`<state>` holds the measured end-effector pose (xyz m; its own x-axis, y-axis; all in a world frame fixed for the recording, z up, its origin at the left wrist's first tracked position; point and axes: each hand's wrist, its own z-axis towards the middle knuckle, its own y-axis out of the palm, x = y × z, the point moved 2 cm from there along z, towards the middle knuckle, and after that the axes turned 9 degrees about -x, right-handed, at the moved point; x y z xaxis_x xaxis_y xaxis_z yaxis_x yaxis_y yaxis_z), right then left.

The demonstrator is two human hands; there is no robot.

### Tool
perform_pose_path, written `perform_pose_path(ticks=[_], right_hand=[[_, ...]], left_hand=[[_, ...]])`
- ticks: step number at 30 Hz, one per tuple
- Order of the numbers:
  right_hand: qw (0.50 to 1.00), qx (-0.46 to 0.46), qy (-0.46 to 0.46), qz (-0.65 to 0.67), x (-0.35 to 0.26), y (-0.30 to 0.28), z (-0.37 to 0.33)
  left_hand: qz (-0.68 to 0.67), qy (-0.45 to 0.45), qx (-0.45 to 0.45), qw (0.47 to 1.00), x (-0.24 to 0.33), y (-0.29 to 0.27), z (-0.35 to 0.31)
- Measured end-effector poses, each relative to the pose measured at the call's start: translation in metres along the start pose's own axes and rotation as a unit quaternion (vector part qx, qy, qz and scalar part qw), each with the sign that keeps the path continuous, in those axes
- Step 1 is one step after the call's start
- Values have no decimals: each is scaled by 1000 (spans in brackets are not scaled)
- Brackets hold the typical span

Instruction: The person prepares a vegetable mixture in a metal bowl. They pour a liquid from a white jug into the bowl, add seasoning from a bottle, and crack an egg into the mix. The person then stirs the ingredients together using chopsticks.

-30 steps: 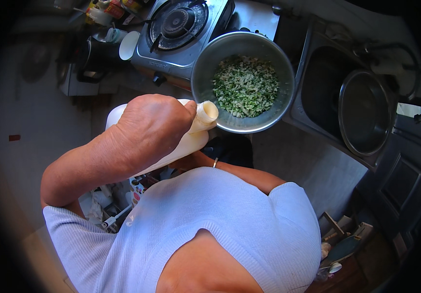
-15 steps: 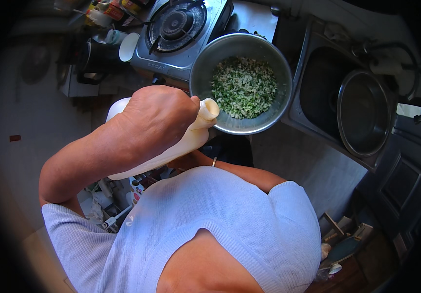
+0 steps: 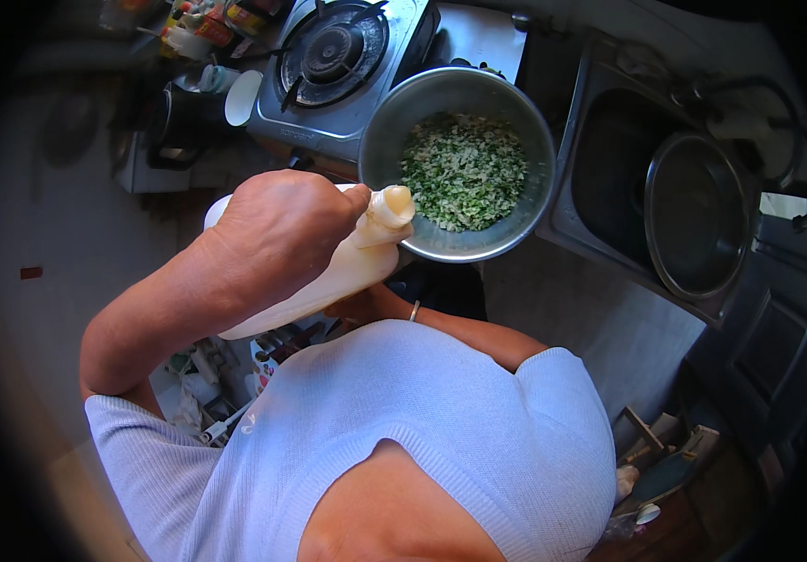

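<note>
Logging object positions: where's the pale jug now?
In the head view, the pale jug is left of centre, gripped by the left hand, its mouth at the lower-left rim of the metal bowl.

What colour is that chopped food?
The chopped food is green and whitish, clearest in the head view.

Upper garment: one knitted top point(image 3: 366, 375), pale blue to lavender, fine-textured. Neckline point(image 3: 464, 482): wide and low, finished with a ribbed band. Left sleeve point(image 3: 146, 468): short, loose, lengthwise ribs. Right sleeve point(image 3: 567, 393): short, same knit. Small glossy pale mark point(image 3: 248, 424): on the left front. Right wrist: one narrow, light-coloured bangle point(image 3: 414, 311). Left hand point(image 3: 286, 225): bare. Lower garment point(image 3: 455, 292): dark; details lost in shadow.
</note>
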<state>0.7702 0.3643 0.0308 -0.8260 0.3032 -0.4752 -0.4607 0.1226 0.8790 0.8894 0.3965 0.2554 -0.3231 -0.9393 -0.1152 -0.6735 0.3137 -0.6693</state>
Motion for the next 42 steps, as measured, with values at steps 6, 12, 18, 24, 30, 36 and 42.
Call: perform_pose_path(ticks=[6, 12, 18, 24, 30, 36, 42], right_hand=[[982, -14, -129, -141, 19, -11, 16], [990, -21, -134, -37, 26, -14, 18], [991, -39, -131, 15, 32, -17, 19], [991, -27, -126, 29, 31, -15, 21], [989, -32, -140, -29, 42, -21, 24], [992, -12, -124, 12, 21, -11, 17], [994, 0, -100, 32, 10, -7, 11]], left_hand=[[16, -3, -20, 1000, 0, -5, 9], [16, -1, -31, 999, 0, -10, 13], [21, 4, -37, 999, 1, -12, 16], [26, 10, -28, 999, 2, -15, 16], [17, 28, 4, 999, -1, -12, 16], [15, 13, -36, 999, -2, -14, 20], [19, 17, -43, 999, -1, -14, 24]])
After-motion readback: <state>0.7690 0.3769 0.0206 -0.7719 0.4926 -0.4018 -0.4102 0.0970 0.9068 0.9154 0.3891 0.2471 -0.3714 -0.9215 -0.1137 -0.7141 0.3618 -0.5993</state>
